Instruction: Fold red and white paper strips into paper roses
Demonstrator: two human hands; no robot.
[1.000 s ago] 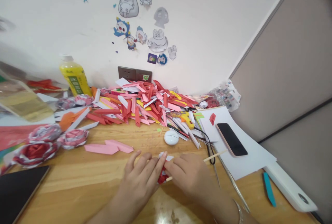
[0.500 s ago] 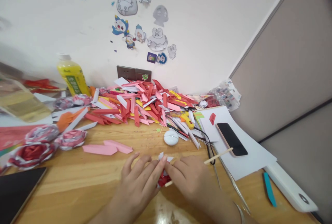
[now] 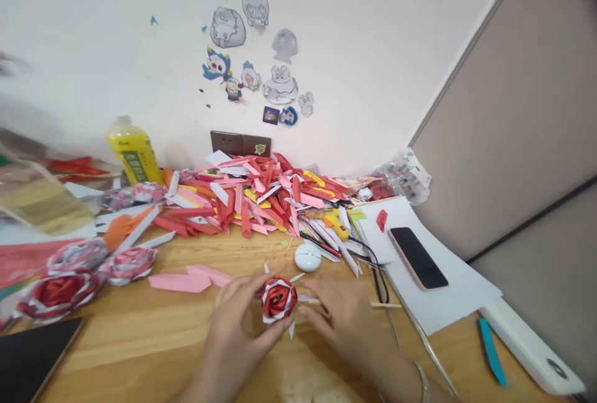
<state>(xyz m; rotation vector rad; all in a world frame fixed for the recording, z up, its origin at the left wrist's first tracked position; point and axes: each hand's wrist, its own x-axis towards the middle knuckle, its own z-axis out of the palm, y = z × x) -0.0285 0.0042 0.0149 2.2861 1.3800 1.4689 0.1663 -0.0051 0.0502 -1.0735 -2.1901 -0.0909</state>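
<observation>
Between my hands is a red and white folded-paper flower (image 3: 278, 299), its spiral top facing me and pointed white tips sticking out around it. My left hand (image 3: 240, 325) grips the flower, thumb at its lower edge and fingers on its far side. From the flower's right side a thin wooden stick (image 3: 386, 305) runs to the right. My right hand (image 3: 342, 316) is closed around this stick close to the flower, covering its middle. Two pink folded-paper strips (image 3: 181, 282) lie just beyond my left hand. A white egg-shaped object (image 3: 308, 257) stands beyond the flower.
A heap of folded-paper strips (image 3: 261, 194) lines the wall, with a yellow glue gun (image 3: 336, 224) beside it. Finished paper flowers (image 3: 60, 291) and a yellow drink bottle (image 3: 135, 153) are at left. On the right, a phone (image 3: 418, 257) rests on white paper (image 3: 448, 306).
The flower has turned from mostly hidden under my fingers to facing up at me. My hands have moved apart slightly, and the stick now lies nearly level instead of slanting.
</observation>
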